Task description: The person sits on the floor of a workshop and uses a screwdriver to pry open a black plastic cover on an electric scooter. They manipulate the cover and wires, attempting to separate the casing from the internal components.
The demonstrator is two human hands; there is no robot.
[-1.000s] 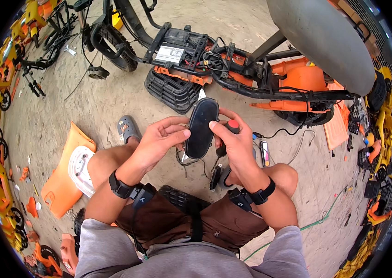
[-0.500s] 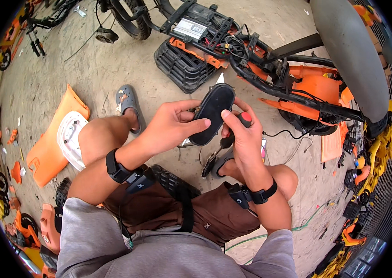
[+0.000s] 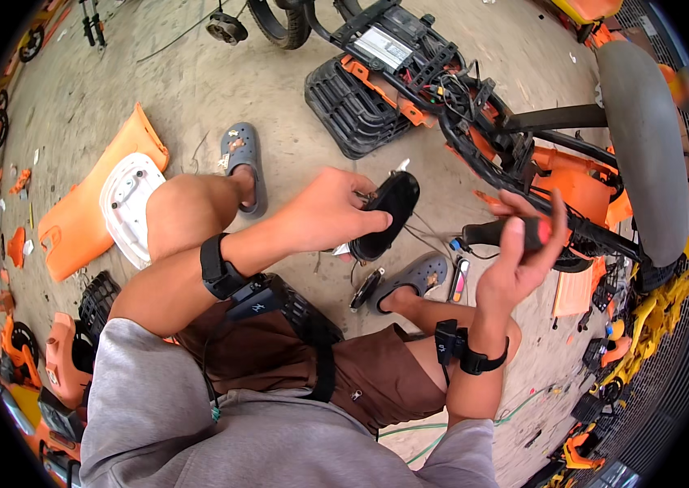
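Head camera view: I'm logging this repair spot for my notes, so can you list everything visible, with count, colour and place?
Oval cover: one, black, held in the left hand, thin wires trailing from it.
Screwdriver: one, black grip with a red end, in the right hand.
Stripped scooter frame: one, black and orange, upper right, wiring exposed.
Seat: one, grey, far right.
Ribbed footboard: one, black, on the ground at top centre.
Body panel: one, orange, on the ground at left.
White plate: one, lying on that panel.
Clogs: two, grey, on the person's feet.
Left hand: gripping the cover.
Right hand: closed round the screwdriver.
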